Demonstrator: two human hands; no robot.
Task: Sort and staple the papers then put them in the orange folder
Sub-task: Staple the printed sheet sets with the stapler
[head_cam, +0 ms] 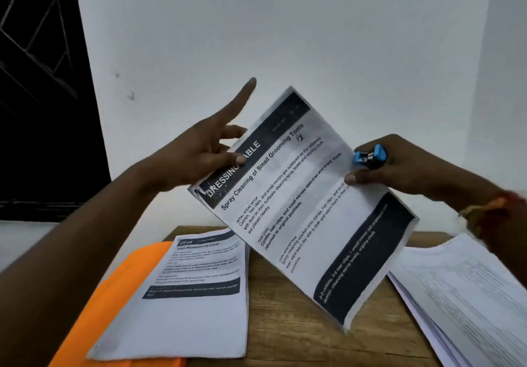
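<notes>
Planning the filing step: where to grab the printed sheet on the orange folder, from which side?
Likely pinch the printed sheet at its near right corner, from the right. It lies flat, left part on the orange folder, that corner on the table, unobstructed; far corner hidden behind the raised sheet.

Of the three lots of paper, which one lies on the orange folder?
The flat sheet at the left: it overlaps the orange folder. The raised sheet is held in the air; the stack lies at the right.
</notes>
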